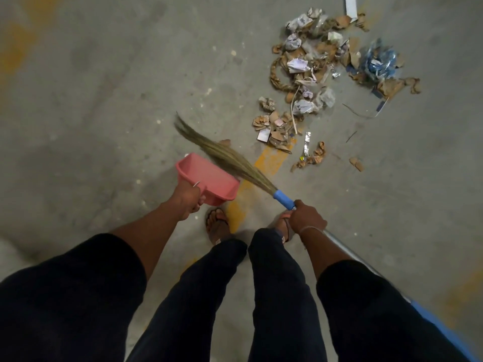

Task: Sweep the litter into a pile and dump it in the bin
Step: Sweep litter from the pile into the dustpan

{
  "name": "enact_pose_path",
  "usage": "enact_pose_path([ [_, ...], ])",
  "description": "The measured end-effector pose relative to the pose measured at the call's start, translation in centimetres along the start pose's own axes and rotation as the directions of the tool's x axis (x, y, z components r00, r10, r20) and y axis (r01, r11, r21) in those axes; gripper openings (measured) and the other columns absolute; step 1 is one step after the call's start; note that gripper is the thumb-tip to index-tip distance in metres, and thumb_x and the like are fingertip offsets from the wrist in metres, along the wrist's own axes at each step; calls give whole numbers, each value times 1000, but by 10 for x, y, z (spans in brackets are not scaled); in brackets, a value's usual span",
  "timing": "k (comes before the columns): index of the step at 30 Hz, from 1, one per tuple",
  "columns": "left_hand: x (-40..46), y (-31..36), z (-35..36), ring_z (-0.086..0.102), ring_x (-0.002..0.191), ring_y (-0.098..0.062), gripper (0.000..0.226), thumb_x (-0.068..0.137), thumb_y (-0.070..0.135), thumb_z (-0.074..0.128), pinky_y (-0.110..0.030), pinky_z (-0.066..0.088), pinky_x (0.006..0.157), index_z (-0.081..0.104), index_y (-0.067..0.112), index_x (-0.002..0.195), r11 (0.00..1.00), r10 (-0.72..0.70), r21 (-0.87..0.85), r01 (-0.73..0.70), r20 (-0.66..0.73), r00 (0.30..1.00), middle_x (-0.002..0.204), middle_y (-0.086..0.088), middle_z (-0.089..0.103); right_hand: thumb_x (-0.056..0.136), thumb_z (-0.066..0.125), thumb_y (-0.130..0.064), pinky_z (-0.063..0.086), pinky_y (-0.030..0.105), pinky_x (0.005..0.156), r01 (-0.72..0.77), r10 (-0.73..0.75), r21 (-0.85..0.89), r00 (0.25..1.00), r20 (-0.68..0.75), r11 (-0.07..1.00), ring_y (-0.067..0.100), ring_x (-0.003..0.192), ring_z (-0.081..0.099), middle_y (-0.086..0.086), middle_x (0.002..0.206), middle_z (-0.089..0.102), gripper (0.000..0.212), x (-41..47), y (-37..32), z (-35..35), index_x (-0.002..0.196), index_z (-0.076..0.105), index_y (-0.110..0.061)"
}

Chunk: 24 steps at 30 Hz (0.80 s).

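Observation:
A spread of litter [316,74], crumpled paper, brown cardboard scraps and a blue plastic bag [379,61], lies on the concrete floor ahead and to the right. My left hand [188,198] grips the handle of a pink dustpan [209,178] held just above the floor in front of my feet. My right hand [305,218] grips the blue-collared handle of a grass broom [227,158]. Its bristles stretch up and left across the dustpan, blurred. The bin is out of sight.
My sandalled feet [218,226] stand on a faded yellow floor marking [266,163]. A few stray scraps [356,163] lie right of the marking. A white strip [351,6] lies at the top edge. Bare grey concrete [91,100] fills the left side.

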<state>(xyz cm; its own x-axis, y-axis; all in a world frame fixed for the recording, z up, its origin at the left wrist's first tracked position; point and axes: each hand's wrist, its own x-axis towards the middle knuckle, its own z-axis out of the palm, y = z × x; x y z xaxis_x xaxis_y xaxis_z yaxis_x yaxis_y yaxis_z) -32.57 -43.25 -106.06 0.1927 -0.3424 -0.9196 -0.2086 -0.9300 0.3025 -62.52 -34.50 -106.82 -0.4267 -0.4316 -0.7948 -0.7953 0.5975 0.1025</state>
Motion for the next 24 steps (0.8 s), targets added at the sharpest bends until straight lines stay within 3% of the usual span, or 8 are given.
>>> enact_pose_path([
  [8, -8, 11, 20, 47, 53, -12, 13, 103, 20, 54, -18, 32, 39, 55, 7, 102, 993, 84, 71, -90, 78, 993, 78, -12, 57, 99, 47, -25, 45, 46, 94, -118, 141, 232, 986, -83, 965, 37, 107, 62, 15, 117, 64, 30, 23, 27, -28, 129, 53, -25],
  [18, -17, 33, 60, 44, 54, -13, 23, 104, 20, 52, -20, 30, 44, 53, 11, 83, 972, 147, 164, -171, 146, 978, 74, -7, 56, 103, 50, -29, 45, 39, 79, -22, 134, 489, 972, -194, 872, 43, 104, 62, 23, 117, 66, 38, 10, 83, -23, 141, 51, -22],
  [24, -17, 39, 83, 46, 56, -13, 29, 104, 32, 53, -21, 33, 45, 59, 6, 95, 958, 180, 195, -210, 159, 971, 81, -9, 59, 103, 51, -29, 39, 34, 75, 14, 122, 559, 971, -205, 829, 43, 103, 63, 23, 114, 68, 39, 4, 100, -7, 141, 51, -19],
])
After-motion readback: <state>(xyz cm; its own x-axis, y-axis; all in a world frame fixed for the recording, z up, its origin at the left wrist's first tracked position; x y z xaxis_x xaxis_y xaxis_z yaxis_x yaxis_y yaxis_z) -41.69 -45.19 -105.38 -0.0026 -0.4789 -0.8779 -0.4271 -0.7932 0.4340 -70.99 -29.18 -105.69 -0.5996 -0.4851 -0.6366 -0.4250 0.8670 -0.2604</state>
